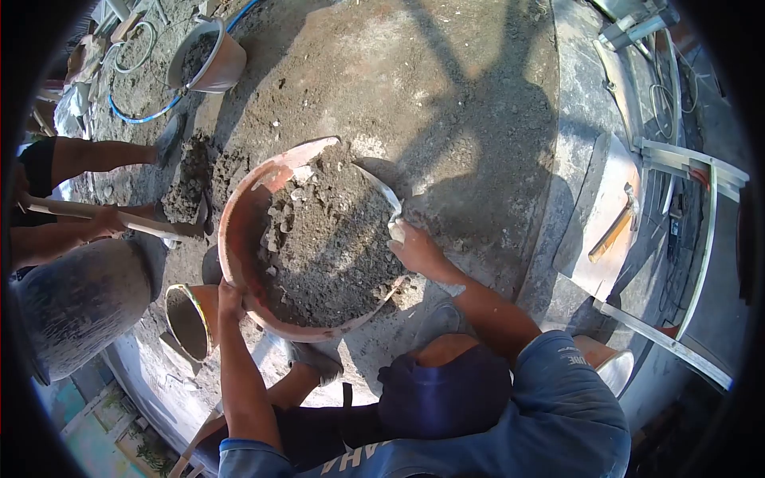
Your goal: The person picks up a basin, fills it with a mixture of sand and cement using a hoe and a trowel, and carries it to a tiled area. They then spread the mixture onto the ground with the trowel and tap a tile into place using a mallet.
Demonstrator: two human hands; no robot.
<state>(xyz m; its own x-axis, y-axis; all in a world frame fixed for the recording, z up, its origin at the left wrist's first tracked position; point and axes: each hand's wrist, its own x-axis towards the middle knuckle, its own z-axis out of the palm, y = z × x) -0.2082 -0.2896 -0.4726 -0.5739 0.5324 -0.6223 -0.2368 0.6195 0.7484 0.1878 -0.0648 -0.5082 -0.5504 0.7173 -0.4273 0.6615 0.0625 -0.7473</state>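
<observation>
A wide reddish basin (233, 227) stands on the ground in front of me, filled with grey, lumpy sand and mortar mix (335, 231). My left hand (231, 301) is closed on the basin's near left rim. At the right side of the mix, my right hand (416, 248) is wrapped round the handle of what looks like a trowel (381, 186). Its thin, pale blade is seen nearly edge-on, curving along the edge of the mix. Part of the basin's right rim is hidden under the mix.
On the left a co-worker holds a wooden-handled shovel (96, 213) by a sand heap (190, 179). Nearby are a dark drum (88, 303), a small bucket (209, 307), a bucket of sand (223, 65) and a blue hose (143, 119). A hammer (613, 231) lies on a board at right, beside a metal frame (701, 263).
</observation>
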